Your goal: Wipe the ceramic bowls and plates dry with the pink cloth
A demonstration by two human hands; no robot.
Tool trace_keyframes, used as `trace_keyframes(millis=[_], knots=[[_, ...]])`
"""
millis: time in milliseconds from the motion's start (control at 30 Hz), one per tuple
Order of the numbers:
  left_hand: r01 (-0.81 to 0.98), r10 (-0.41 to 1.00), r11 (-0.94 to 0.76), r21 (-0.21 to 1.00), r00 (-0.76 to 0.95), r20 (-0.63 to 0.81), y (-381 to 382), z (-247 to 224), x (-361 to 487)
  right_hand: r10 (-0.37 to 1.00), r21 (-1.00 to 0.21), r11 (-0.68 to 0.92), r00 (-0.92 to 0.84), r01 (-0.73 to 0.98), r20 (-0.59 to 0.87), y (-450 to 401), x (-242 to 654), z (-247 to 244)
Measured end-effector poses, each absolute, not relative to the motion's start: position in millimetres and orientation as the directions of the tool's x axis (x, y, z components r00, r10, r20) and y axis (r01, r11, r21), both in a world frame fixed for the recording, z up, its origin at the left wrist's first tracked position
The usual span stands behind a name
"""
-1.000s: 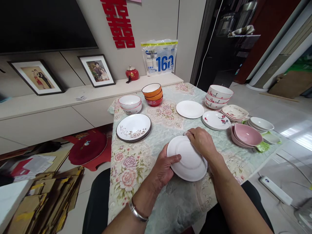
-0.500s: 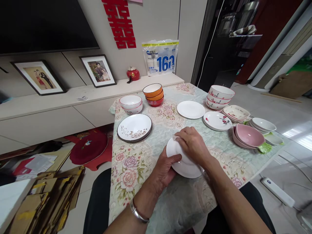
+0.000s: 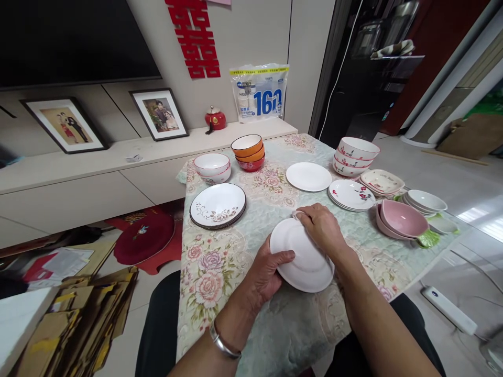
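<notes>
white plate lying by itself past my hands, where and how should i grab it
I'd pinch the left rim of the white plate, thumb above and fingertips easing under the edge, coming in low from the left. It lies flat with a thin, wide rim and no handle, and bare tablecloth borders that side, while the flowered plates crowd its right.

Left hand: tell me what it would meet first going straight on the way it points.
Carrying the held plate along, the left hand would probably meet the right hand first, though depth is hard to judge here.
</notes>
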State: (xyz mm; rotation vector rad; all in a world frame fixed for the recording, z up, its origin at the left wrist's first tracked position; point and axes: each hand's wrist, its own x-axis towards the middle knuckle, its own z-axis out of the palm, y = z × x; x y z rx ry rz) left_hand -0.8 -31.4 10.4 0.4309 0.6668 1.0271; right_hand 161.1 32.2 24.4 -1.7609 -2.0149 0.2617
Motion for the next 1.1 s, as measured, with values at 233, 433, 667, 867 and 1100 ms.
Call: trace_keyframes(millis=[233,433,667,867,1100], knots=[[-0.626,0.882,0.471,0.622,0.317,-0.348,-31,10,1,0.888,-0.335,0.446,-0.364,0.830,0.281,9,129,44],[-0.613,0.885,0.465,0.639,0.316,-0.341,-32,12,0,0.867,-0.420,0.497,-0.423,0.760,0.262,12,134,43],[-0.681,0.906,0.405,0.610,0.207,-0.370,-30,9,1,0.993,-0.253,0.097,-0.075,0.963,0.094,27,162,34],[-0.682,0.908,0.400,0.613,0.202,-0.368,-31,9,3,0.990,-0.211,0.057,-0.028,0.976,0.136,29,164,29],[-0.632,0.878,0.477,0.611,0.300,-0.374,-34,10,4,0.887,-0.272,0.442,-0.373,0.855,0.273,10,131,45]])
